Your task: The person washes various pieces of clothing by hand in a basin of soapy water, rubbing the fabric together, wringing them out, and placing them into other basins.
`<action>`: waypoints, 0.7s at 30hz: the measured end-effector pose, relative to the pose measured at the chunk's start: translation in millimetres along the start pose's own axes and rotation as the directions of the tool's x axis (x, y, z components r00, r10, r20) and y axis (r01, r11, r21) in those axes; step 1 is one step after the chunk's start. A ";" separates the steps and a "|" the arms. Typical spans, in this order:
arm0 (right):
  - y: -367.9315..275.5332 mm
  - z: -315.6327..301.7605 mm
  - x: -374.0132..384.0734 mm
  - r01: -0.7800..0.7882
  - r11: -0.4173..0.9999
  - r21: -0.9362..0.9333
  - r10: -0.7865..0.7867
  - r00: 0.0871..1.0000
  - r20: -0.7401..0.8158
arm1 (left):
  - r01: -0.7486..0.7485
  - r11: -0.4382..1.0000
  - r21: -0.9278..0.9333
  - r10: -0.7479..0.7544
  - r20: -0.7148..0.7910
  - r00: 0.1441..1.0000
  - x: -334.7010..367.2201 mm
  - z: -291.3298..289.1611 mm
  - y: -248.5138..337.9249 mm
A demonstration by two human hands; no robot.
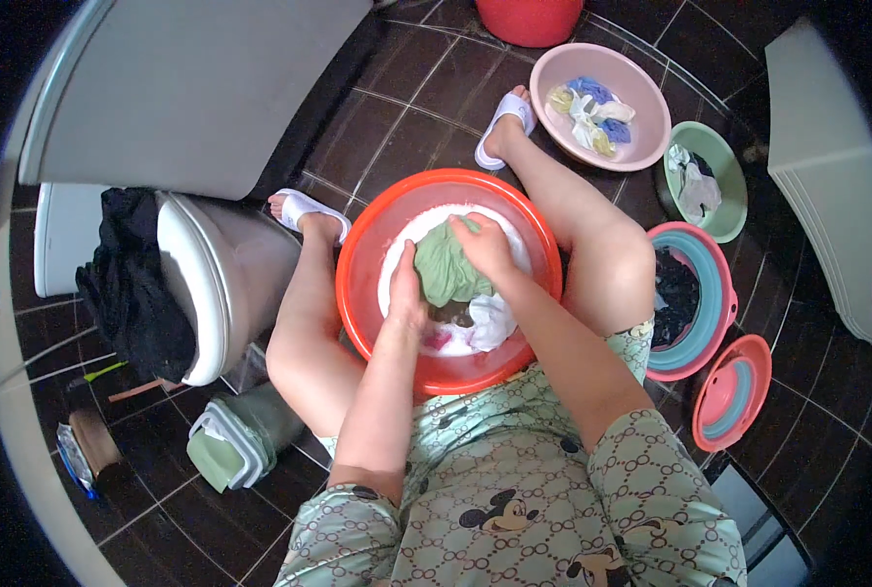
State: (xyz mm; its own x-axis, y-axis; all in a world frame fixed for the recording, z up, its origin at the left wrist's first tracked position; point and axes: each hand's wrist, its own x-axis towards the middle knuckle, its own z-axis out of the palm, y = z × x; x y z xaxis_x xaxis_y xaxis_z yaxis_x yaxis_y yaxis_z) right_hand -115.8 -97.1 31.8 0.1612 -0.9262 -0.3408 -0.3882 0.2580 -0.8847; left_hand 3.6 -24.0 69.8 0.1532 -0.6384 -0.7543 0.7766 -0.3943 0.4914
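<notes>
An orange-red basin (355,323) stands between my knees with white suds around its inside. A bunched light-green cloth (447,262) sits in the basin between my two hands. My left hand (406,286) presses against its left side, fingers pointing away from me and partly hidden. My right hand (485,247) grips the cloth from the upper right, fingers curled into it. Below the cloth, a white cloth (491,321) lies in the suds, with dark water and a small pink patch beside it.
Pink basin (543,83), green basin (739,201) and pink-and-blue collapsible basin (715,313) hold clothes at the right. Near them lie a smaller collapsible basin (759,367) and a red bucket (529,20). Left are a toilet (245,264), black clothing (137,284) and a bin (274,416).
</notes>
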 end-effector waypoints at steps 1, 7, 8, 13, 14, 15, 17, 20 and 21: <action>9.2 1.2 2.6 0.010 1.000 0.001 -0.010 1.000 -0.002 | -0.009 1.000 0.000 0.009 0.006 1.000 -10.5 6.3 1.7; -5.5 -16.1 -31.0 -0.499 0.449 0.741 0.172 0.862 0.477 | -0.276 0.794 0.541 0.235 0.146 0.961 -34.0 -18.7 -17.3; -17.1 -23.7 -40.7 -0.545 0.394 0.740 0.179 0.835 0.520 | -0.289 0.780 0.556 0.258 0.135 0.957 -50.0 -6.9 -21.3; -35.7 -34.7 -66.3 -0.466 0.531 0.708 0.149 0.874 0.463 | -0.517 0.638 0.570 0.388 0.343 0.856 -55.4 -21.7 -27.2; -43.1 -38.3 -71.5 -0.423 0.586 0.691 0.154 0.896 0.417 | -0.547 0.557 0.625 0.395 0.380 0.837 -55.5 -27.6 -24.8; -47.8 -39.9 -75.2 -0.379 0.639 0.669 0.155 0.916 0.371 | -0.550 0.557 0.622 0.400 0.380 0.834 -56.0 -34.4 -21.7; -42.3 -45.1 -70.9 -0.263 0.716 0.647 0.069 0.949 0.309 | -0.511 0.466 0.723 0.417 0.330 0.847 -56.0 -48.8 -11.2; -28.0 -61.6 -62.8 -0.012 0.877 0.480 -0.068 0.987 0.149 | -0.529 0.156 0.834 0.611 0.340 0.715 -68.6 -42.4 1.1; -25.9 -66.1 -61.8 0.113 0.938 0.328 -0.145 0.987 0.074 | -0.455 0.068 0.888 0.607 0.325 0.725 -79.1 -36.2 8.7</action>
State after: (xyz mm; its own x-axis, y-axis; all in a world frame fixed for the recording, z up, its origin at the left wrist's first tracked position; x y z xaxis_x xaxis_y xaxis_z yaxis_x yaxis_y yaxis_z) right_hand -175.7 -64.7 96.7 0.2824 -0.9309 -0.2316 -0.0479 0.2274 -0.9726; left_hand 20.3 47.0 118.0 0.3834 -0.9173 -0.1076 -0.5596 -0.3234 0.7630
